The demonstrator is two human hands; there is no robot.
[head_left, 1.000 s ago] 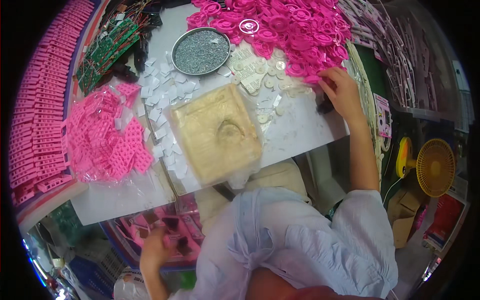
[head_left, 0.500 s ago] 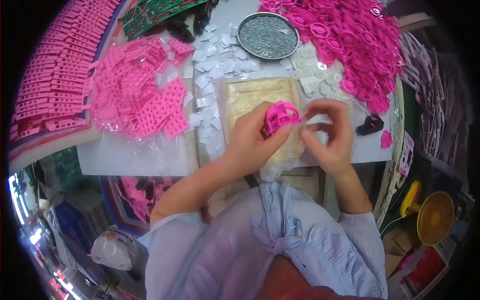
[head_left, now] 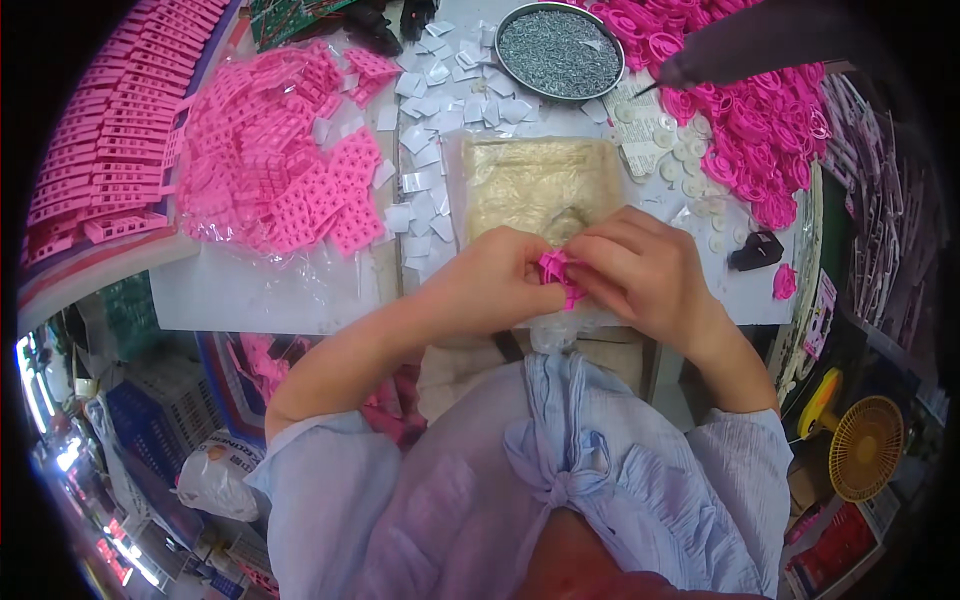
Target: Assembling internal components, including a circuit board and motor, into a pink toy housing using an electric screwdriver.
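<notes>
Low over the front of the work table, my left hand [head_left: 500,278] pinches a small bright pink openwork plastic part [head_left: 557,277] between thumb and fingers. My right hand [head_left: 645,272] meets it from the right, its fingers closed against the same part and hiding much of it. Whether those fingertips hold something small as well, I cannot tell. Beneath and beyond the hands lies a yellowish pad wrapped in clear plastic [head_left: 535,185].
Round dish of small metal screws [head_left: 558,52], behind the pad. White squares [head_left: 420,150], pink perforated panels [head_left: 260,150] to the left. Magenta rings [head_left: 770,140], whitish discs [head_left: 690,150] to the right. A dark tapered tool [head_left: 760,45] overhangs the rings. Black block [head_left: 757,250], right edge.
My right hand has moved in from beside the pink part and closed on it. The part is turned and lower. A dark tapered tool has appeared at the upper right; the view has shifted slightly.
</notes>
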